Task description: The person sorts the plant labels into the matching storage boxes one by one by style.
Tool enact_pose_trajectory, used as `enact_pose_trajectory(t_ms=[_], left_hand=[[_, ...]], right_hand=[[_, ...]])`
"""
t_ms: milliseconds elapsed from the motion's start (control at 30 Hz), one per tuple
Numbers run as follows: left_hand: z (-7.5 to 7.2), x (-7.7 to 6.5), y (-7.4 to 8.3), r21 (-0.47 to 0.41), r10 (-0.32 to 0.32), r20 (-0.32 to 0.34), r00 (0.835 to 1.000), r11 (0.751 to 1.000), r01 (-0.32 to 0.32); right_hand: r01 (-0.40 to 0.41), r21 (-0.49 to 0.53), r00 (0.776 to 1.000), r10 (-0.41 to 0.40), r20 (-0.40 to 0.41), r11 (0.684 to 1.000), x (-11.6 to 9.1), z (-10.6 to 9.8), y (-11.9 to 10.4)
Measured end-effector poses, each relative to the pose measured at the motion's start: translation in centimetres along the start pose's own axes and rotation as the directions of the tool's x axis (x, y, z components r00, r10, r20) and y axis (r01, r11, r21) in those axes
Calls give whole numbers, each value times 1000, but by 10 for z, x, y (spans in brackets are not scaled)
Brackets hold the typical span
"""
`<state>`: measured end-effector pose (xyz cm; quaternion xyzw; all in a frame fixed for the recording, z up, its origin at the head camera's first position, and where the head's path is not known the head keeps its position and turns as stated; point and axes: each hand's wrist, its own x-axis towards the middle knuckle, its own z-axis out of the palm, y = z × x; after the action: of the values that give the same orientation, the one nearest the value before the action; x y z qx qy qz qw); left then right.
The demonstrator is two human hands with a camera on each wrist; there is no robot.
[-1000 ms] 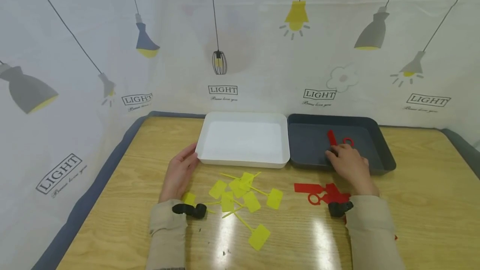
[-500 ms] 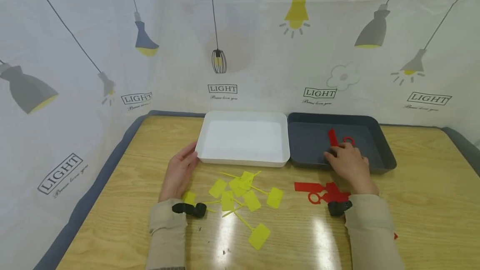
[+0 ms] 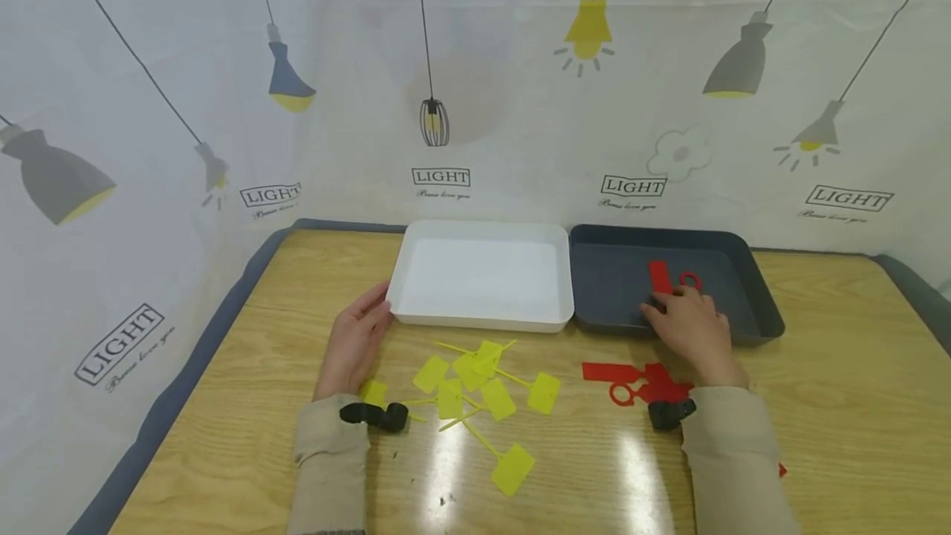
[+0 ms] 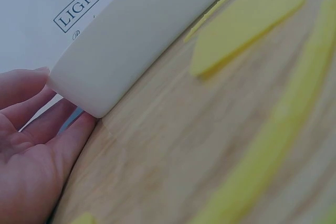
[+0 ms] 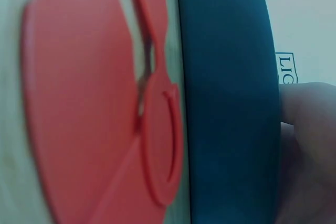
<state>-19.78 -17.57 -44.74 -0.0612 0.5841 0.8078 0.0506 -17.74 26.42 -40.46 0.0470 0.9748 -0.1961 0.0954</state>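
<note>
My left hand [image 3: 358, 343] rests at the near left corner of the white tray [image 3: 483, 324], thumb at the rim and fingers along the outer wall. In the dark grey tray [image 3: 617, 320], my right hand [image 3: 691, 329] reaches over the near wall with bent fingers. It holds a flat red plastic tag [image 3: 658, 276] by its near end; the fingertips are partly hidden. A red ring [image 3: 690, 280] shows just beyond the knuckles. More red ring tags [image 3: 612, 372] lie in a pile under the right wrist. Several yellow cable-tie tags [image 3: 499, 399] are scattered before the white tray.
Both trays stand side by side at the back of the wooden table [image 3: 565, 485], against a printed cloth [image 3: 505, 89]. One yellow tag [image 3: 513, 469] lies nearer the front. A bit of red [image 3: 783, 470] shows beside the right sleeve. Each wrist carries a small black camera [image 3: 386, 417].
The red tag at my right fingers has turned and now shows more of its flat face. Both hands and the trays stay nearly where they were.
</note>
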Motion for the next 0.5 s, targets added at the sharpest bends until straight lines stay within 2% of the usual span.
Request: enact_pose_trajectory(t_ms=[400, 500], left_hand=[[-1, 0, 0, -8, 6, 10, 1000, 1000, -6], [-1, 0, 0, -5, 2, 11, 1000, 1000, -2]], right_hand=[[3, 4, 1000, -3, -6, 1000, 0, -1, 0], [19, 24, 999, -17, -51, 1000, 2, 0, 3]])
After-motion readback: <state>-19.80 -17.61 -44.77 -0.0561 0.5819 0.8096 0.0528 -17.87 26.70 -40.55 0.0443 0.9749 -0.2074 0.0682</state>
